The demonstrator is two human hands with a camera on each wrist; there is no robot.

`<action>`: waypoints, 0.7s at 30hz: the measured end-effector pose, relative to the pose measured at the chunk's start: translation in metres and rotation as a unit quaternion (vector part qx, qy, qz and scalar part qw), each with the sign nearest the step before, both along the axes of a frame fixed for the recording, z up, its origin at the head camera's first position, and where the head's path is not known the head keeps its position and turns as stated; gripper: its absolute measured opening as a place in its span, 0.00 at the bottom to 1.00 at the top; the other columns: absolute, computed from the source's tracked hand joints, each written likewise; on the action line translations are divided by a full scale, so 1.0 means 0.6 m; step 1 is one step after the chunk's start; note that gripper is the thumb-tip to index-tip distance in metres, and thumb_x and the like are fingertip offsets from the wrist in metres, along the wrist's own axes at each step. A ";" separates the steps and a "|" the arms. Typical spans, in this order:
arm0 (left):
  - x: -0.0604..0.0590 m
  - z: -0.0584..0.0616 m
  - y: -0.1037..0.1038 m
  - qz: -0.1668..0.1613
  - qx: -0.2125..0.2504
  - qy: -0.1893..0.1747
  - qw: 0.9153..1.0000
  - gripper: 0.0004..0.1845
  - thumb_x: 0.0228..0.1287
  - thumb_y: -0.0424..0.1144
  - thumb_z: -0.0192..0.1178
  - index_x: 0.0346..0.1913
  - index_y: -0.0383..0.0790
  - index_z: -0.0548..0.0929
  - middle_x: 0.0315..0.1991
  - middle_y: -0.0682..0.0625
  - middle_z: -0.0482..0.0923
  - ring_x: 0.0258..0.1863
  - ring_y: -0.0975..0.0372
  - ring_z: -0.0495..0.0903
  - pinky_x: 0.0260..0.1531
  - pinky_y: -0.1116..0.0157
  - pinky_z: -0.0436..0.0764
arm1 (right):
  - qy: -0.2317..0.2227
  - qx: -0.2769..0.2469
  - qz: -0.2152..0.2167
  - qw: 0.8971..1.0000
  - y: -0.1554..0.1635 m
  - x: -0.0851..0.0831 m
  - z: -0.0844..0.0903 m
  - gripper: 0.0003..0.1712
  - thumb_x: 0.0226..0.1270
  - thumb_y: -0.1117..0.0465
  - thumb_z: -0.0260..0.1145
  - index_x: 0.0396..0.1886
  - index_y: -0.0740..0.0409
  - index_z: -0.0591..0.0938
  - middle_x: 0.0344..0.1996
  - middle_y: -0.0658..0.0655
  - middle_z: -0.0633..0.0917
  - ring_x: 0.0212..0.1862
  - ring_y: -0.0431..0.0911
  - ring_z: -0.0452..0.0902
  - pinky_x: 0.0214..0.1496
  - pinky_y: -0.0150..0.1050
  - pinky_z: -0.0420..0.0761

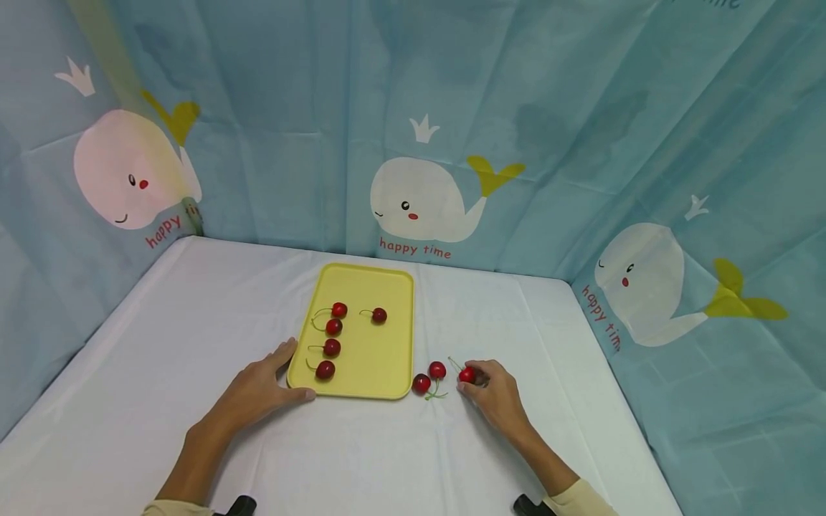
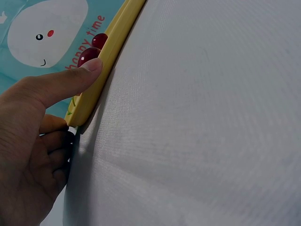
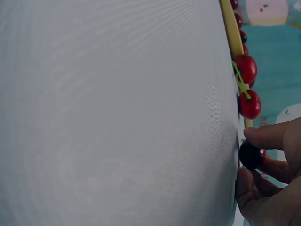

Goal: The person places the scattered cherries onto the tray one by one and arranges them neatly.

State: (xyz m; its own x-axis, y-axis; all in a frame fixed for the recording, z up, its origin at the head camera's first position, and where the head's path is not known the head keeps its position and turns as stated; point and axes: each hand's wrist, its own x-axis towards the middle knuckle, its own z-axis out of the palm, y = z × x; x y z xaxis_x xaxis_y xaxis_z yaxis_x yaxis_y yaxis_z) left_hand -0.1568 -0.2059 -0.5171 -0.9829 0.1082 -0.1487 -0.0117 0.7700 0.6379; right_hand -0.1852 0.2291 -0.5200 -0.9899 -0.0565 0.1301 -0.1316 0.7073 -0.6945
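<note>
A yellow tray lies on the white cloth, carrying several red cherries with stems, most in a column on its left side. My left hand holds the tray's near left corner; in the left wrist view its thumb lies against the rim. Right of the tray, my right hand pinches a cherry between thumb and fingers, its stem pointing up and left. That cherry looks dark in the right wrist view. Between hand and tray lie two loose cherries, one nearer the tray and one behind it.
A white cloth covers the table. Blue curtains printed with whales hang behind the table and along both sides. Near the sleeves, black wrist devices show at the bottom of the head view.
</note>
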 end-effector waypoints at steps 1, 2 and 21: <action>0.000 0.000 0.000 0.000 0.000 -0.001 1.000 0.67 0.55 0.72 0.72 0.85 0.35 0.53 0.83 0.32 0.56 0.80 0.34 0.58 0.73 0.31 0.64 | 0.001 -0.001 0.000 1.000 0.000 0.000 0.000 0.21 0.61 0.65 0.80 0.55 0.59 0.89 0.41 0.51 0.86 0.42 0.42 0.80 0.44 0.33 0.81; 0.000 0.001 0.000 -0.001 0.000 -0.002 1.000 0.67 0.55 0.72 0.72 0.85 0.35 0.53 0.82 0.32 0.56 0.80 0.33 0.58 0.73 0.31 0.64 | 0.003 -0.002 0.001 1.000 0.000 0.001 0.000 0.21 0.61 0.65 0.79 0.56 0.59 0.89 0.41 0.51 0.86 0.43 0.43 0.81 0.44 0.34 0.81; 0.001 0.001 0.002 -0.001 -0.001 0.004 1.000 0.67 0.54 0.72 0.73 0.85 0.35 0.54 0.82 0.32 0.56 0.80 0.33 0.58 0.73 0.31 0.64 | 0.005 -0.068 0.001 0.998 0.004 -0.006 0.002 0.23 0.65 0.69 0.76 0.60 0.58 0.87 0.47 0.52 0.91 0.50 0.48 0.85 0.51 0.32 0.86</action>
